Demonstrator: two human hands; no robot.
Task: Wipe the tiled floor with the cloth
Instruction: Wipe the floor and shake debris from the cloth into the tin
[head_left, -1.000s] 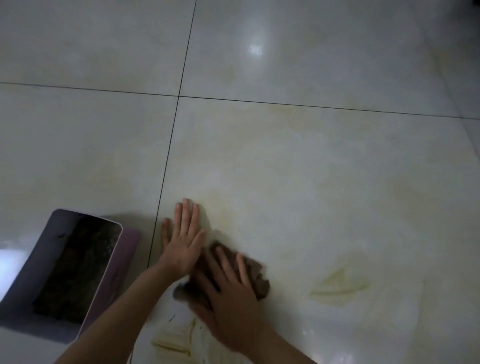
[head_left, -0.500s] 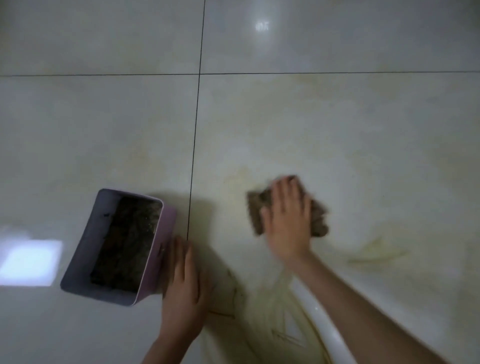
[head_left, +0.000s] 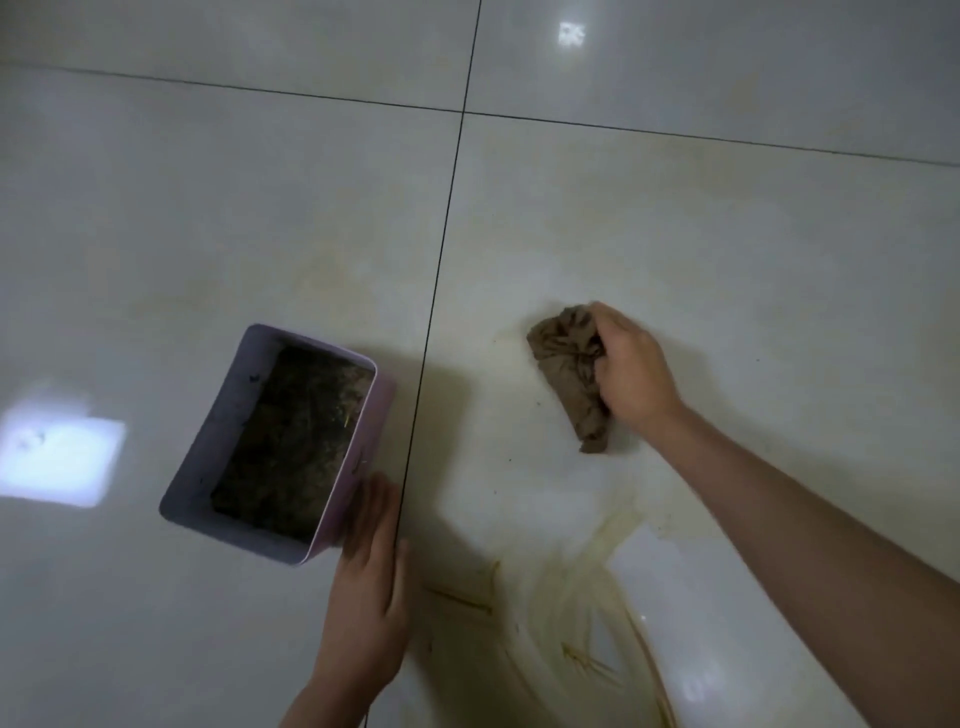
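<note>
A person's right hand (head_left: 631, 374) clutches a crumpled brown cloth (head_left: 569, 364) pressed to the glossy pale tiled floor (head_left: 675, 234), at 2 o'clock from a lilac rectangular box (head_left: 223, 426) holding dark debris. The left hand (head_left: 369, 587) lies flat, fingers straight, against the box's 5 o'clock side.

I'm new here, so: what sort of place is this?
Probably an indoor room, maybe a home: glossy floor tiles with dark grout lines, a lilac box of dark debris, a right hand gripping a brown cloth.
</note>
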